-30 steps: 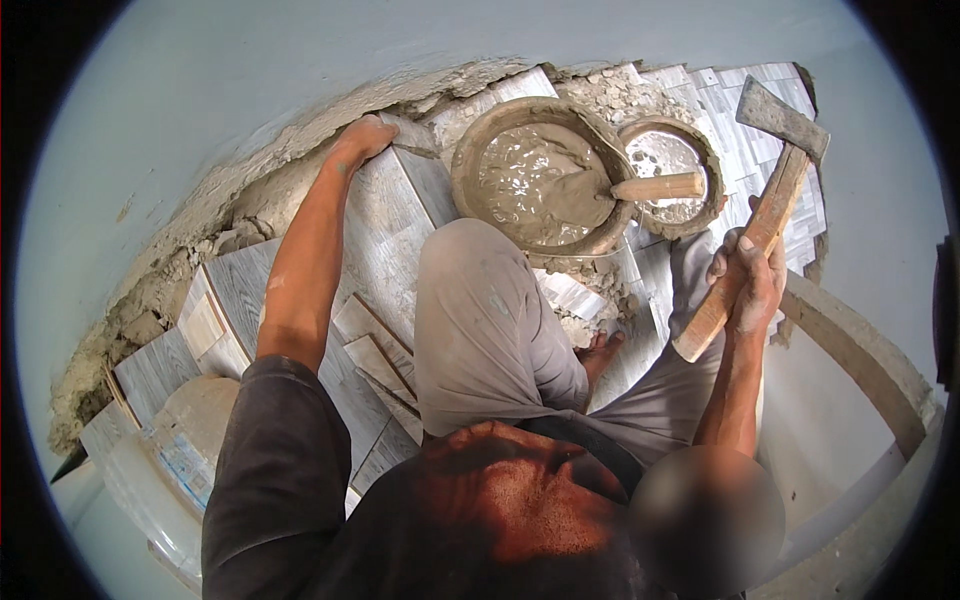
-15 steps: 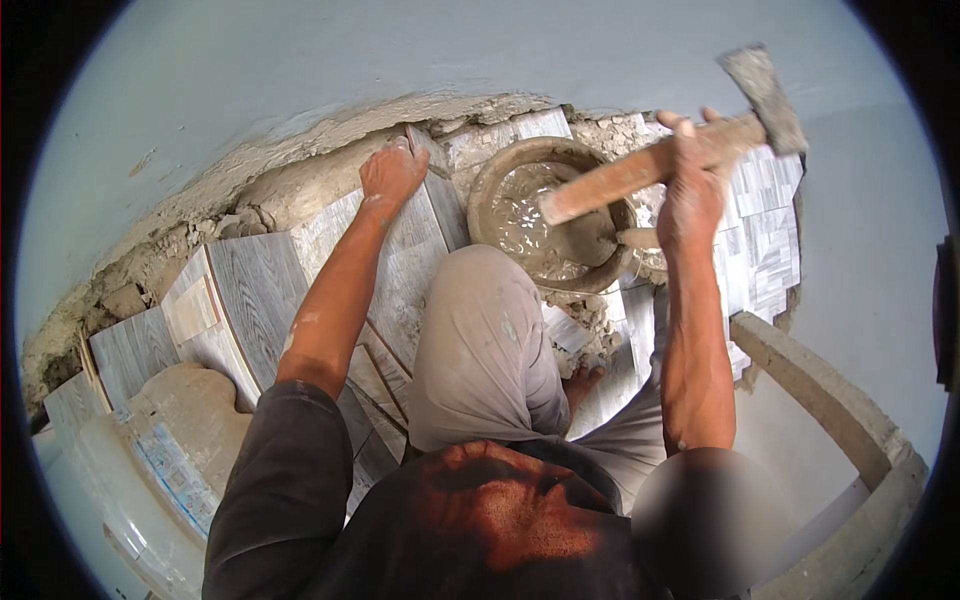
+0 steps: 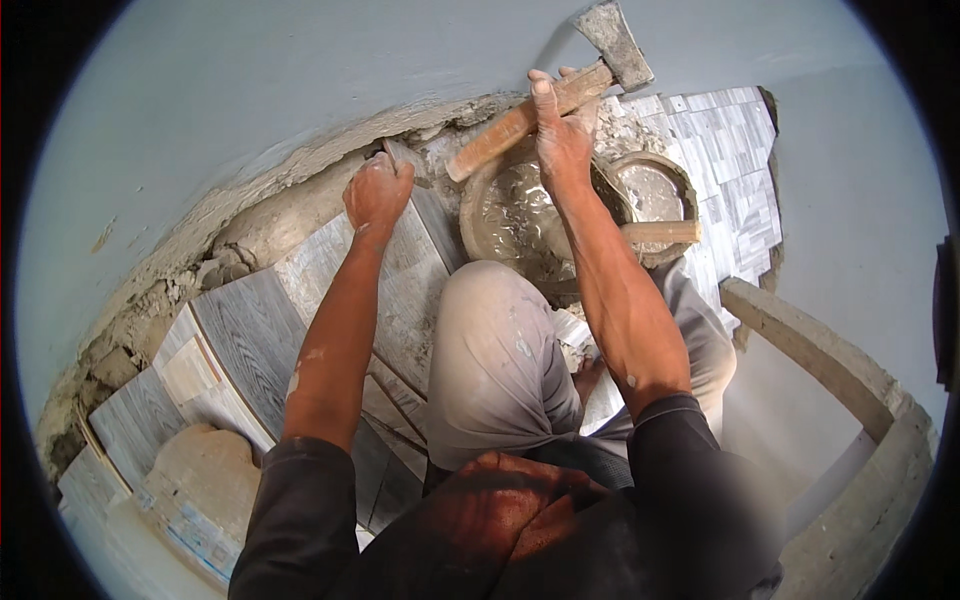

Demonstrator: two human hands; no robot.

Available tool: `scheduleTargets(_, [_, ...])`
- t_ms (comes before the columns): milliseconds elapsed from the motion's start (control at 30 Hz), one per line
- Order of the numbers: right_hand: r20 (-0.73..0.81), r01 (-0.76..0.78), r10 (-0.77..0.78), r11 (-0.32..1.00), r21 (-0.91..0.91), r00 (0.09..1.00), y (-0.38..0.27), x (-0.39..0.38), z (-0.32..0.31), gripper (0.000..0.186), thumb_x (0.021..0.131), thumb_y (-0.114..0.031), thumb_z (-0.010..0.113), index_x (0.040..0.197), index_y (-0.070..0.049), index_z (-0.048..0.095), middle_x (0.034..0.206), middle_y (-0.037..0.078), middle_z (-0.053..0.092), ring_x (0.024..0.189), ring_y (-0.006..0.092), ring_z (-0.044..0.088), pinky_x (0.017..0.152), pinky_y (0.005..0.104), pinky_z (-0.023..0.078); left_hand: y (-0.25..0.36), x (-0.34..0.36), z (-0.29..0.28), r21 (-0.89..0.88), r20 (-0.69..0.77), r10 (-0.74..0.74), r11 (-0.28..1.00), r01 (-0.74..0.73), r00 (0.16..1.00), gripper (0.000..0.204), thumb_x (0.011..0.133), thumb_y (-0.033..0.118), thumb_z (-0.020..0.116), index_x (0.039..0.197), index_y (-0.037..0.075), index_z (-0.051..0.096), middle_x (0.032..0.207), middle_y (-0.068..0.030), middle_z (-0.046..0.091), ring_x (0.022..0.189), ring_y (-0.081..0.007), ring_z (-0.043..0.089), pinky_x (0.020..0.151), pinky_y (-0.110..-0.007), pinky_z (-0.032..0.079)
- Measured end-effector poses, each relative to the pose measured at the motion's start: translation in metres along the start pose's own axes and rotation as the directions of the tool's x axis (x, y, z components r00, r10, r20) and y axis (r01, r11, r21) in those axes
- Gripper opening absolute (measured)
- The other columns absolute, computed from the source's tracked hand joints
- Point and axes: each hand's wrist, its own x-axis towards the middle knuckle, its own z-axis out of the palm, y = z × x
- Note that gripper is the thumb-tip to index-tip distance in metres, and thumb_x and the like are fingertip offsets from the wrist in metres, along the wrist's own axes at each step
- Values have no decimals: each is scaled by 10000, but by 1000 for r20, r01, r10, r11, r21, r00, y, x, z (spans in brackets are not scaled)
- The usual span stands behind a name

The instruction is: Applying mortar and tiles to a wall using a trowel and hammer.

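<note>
My right hand (image 3: 565, 145) is wrapped round the wooden handle of a hammer (image 3: 615, 50), raised above a bucket of wet grey mortar (image 3: 480, 225). Its metal head, wedge-like and dusted grey, points away from me toward the wall. My left hand (image 3: 378, 192) is closed at the broken lower edge of the wall, by the far end of the tiled step. Whatever its fingers grip is hidden; a small dark bit shows just beyond them. Right beside it stands a narrow piece of tile (image 3: 404, 158).
A second round container of mortar (image 3: 650, 190) stands right of the bucket, with a wooden handle (image 3: 662, 233) across it. Grey wood-pattern tiles (image 3: 250, 300) cover the steps at left. Rubble lines the wall's base (image 3: 215, 265). A concrete edge (image 3: 810, 350) curves at right.
My right hand has swung the hammer leftward and away from me, nearer my left hand. The left hand has shifted slightly left and toward me, off the tile edge. The second container has come into view.
</note>
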Motion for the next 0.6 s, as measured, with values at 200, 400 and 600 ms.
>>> scheduleTargets(200, [22, -216, 216, 976, -25, 976, 2, -25, -5, 338, 830, -196, 724, 1097, -35, 593, 1000, 74, 652, 866, 165, 635, 683, 292, 576, 3, 0, -3, -39, 0, -30, 999, 30, 1000, 407, 799, 376, 521, 923, 26, 688, 984, -209, 674, 925, -385, 644, 833, -469, 495])
scheduleTargets(400, [39, -74, 78, 991, -111, 996, 33, -52, 12, 270, 836, -133, 676, 1074, -28, 604, 909, 78, 639, 760, 160, 626, 619, 300, 589, 3, 0, -4, -49, 5, -2, 999, 3, 1000, 410, 798, 376, 523, 922, 23, 691, 993, -204, 674, 929, -389, 642, 831, -471, 495])
scheduleTargets(600, [26, -59, 68, 965, -255, 997, 40, -53, 33, 320, 838, -252, 640, 985, 32, 624, 762, 106, 650, 608, 197, 585, 514, 364, 491, 3, 0, -2, -30, -29, 15, 999, -16, 999, 420, 804, 389, 512, 889, 22, 698, 958, -207, 678, 897, -396, 645, 819, -478, 489])
